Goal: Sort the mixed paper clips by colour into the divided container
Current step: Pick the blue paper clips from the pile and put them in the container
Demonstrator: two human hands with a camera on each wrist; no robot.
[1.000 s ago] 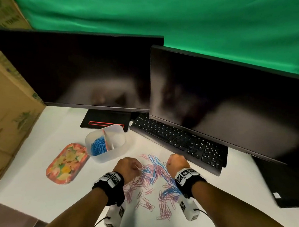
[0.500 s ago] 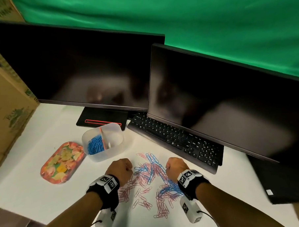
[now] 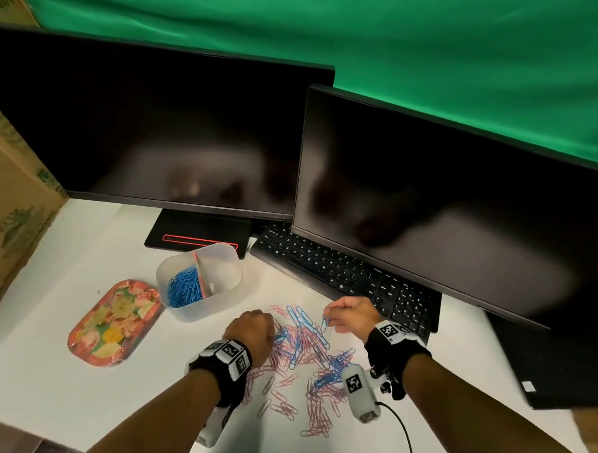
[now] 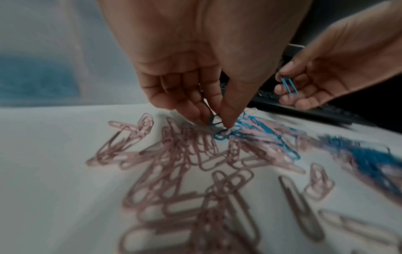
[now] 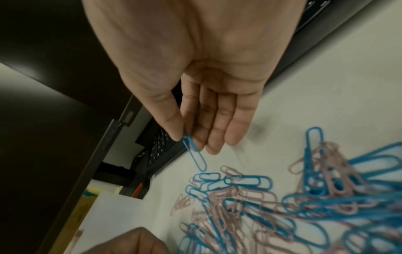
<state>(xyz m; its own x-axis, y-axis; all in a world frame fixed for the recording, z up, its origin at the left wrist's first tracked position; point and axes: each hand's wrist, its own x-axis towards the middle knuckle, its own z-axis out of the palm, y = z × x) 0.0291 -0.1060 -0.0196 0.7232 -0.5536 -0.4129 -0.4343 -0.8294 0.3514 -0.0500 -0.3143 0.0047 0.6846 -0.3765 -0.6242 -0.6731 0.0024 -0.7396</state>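
A mixed pile of pink and blue paper clips (image 3: 303,359) lies on the white desk. The translucent divided container (image 3: 223,260) stands to the pile's far left, with blue clips (image 3: 184,289) in its left compartment. My right hand (image 3: 329,316) is raised just above the pile's far edge. Its thumb and forefinger pinch one blue clip (image 5: 193,153), which hangs down. My left hand (image 4: 217,122) is down on the pile's left side, thumb and fingers pinching a blue clip (image 4: 214,118) among pink ones.
A flowery tray (image 3: 113,320) lies left of the container. A black keyboard (image 3: 344,272) and two dark monitors (image 3: 444,203) stand close behind the pile. A cardboard box (image 3: 9,204) borders the desk's left side.
My right hand has lifted off the pile with a blue clip pinched in it. My left hand stays at the pile's left side, fingers down on the clips.
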